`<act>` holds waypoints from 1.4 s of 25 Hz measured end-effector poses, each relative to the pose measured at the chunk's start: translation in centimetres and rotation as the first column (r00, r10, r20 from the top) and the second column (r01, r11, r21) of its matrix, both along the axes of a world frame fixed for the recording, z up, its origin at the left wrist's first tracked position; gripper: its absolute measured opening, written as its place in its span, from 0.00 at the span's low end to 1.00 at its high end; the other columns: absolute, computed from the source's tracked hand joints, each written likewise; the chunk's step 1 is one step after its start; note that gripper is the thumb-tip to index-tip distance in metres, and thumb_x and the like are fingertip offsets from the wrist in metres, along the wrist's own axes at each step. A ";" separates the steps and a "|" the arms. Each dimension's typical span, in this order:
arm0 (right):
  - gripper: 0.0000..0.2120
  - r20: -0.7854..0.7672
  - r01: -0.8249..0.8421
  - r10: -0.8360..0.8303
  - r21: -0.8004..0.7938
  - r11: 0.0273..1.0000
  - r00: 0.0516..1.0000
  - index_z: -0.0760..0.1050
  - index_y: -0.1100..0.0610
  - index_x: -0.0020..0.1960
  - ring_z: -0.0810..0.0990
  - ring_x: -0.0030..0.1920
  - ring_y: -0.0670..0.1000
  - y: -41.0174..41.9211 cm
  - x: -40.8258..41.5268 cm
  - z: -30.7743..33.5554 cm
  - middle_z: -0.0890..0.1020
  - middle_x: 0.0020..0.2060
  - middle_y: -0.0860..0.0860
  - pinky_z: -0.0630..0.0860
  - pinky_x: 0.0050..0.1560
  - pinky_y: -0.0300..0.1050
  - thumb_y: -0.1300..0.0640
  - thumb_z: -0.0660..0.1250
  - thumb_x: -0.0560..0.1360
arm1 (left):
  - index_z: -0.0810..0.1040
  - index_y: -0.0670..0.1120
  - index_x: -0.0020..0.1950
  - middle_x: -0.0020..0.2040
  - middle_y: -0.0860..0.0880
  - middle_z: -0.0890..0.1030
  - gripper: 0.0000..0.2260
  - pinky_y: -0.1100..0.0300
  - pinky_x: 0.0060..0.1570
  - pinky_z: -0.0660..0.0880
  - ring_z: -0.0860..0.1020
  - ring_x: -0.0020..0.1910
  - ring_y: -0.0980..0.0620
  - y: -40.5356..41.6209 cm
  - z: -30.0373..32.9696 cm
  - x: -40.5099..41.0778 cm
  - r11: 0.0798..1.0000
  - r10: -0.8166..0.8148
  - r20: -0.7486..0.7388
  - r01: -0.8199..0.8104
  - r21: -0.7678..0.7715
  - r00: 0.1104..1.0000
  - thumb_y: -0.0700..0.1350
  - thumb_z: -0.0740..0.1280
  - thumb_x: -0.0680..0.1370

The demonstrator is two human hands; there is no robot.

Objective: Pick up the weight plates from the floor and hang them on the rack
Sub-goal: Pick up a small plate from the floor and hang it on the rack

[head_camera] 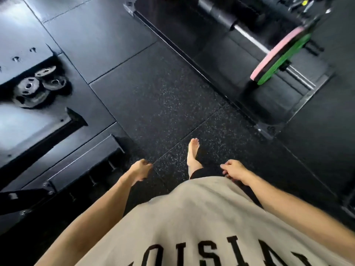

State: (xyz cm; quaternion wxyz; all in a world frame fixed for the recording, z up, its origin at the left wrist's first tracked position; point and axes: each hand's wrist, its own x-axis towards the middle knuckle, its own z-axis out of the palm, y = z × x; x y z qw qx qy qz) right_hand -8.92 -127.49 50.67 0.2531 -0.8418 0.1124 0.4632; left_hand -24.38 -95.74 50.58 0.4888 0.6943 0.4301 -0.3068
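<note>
Nearest, both hands are seen hanging with loosely curled fingers, nothing held: the left hand [141,169] and the right hand [233,170], with one bare foot [193,153] stepping between them. Three small grey weight plates [37,86] are found lying flat in an overlapping cluster on the floor [159,104], far ahead and to the left, so the left hand is judged nearer. Farther right, a barbell [255,44] carries one pink plate [276,54] and one green plate [284,60]. The rack cannot be identified with certainty.
</note>
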 end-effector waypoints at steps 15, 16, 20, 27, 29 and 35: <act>0.07 -0.051 -0.600 0.600 0.026 0.800 0.798 0.73 0.56 0.52 0.80 0.47 0.53 36.8 33.4 -0.8 0.80 0.48 0.55 0.74 0.37 0.44 0.52 0.62 0.81 | 0.75 0.47 0.54 0.42 0.50 0.78 0.07 0.62 0.38 0.75 0.76 0.39 0.54 16.7 -1.7 14.5 0.840 0.542 -0.164 -0.526 0.131 0.824 0.48 0.62 0.82; 0.07 -0.050 -0.630 0.630 0.027 0.776 0.775 0.73 0.55 0.52 0.80 0.47 0.53 39.2 34.3 -0.5 0.80 0.47 0.55 0.74 0.37 0.44 0.52 0.62 0.81 | 0.75 0.46 0.55 0.41 0.52 0.76 0.07 0.64 0.36 0.72 0.74 0.37 0.57 18.1 -1.7 15.5 0.848 0.530 -0.163 -0.517 0.117 0.832 0.48 0.62 0.82; 0.08 -0.027 -0.690 0.690 0.006 0.723 0.723 0.73 0.57 0.50 0.80 0.44 0.53 52.1 40.0 -1.3 0.81 0.45 0.55 0.75 0.38 0.46 0.51 0.63 0.81 | 0.77 0.44 0.58 0.49 0.48 0.78 0.10 0.61 0.43 0.72 0.77 0.45 0.51 29.7 -3.7 19.6 0.810 0.586 -0.141 -0.580 0.087 0.798 0.48 0.63 0.82; 0.09 0.024 -0.759 0.759 0.008 0.651 0.651 0.75 0.59 0.47 0.79 0.40 0.54 72.3 44.2 -0.5 0.82 0.40 0.55 0.76 0.41 0.49 0.53 0.65 0.80 | 0.77 0.44 0.57 0.48 0.43 0.81 0.09 0.57 0.39 0.75 0.79 0.43 0.45 48.8 -1.0 23.7 0.671 0.740 -0.035 -0.733 0.113 0.672 0.48 0.62 0.82; 0.09 0.009 -0.793 0.793 0.014 0.609 0.609 0.76 0.59 0.47 0.80 0.41 0.54 77.4 44.4 -0.9 0.82 0.40 0.55 0.77 0.43 0.49 0.53 0.66 0.79 | 0.76 0.44 0.57 0.46 0.44 0.80 0.09 0.57 0.38 0.73 0.76 0.41 0.47 52.8 -0.8 24.2 0.644 0.765 -0.051 -0.759 0.100 0.642 0.47 0.61 0.82; 0.08 0.002 -0.901 0.901 0.019 0.434 0.434 0.77 0.59 0.48 0.79 0.43 0.53 94.4 46.5 -2.3 0.83 0.41 0.54 0.74 0.48 0.48 0.55 0.65 0.80 | 0.75 0.43 0.58 0.44 0.44 0.79 0.10 0.60 0.31 0.69 0.75 0.38 0.48 62.8 -1.9 25.2 0.540 0.840 -0.139 -0.835 0.110 0.525 0.47 0.60 0.83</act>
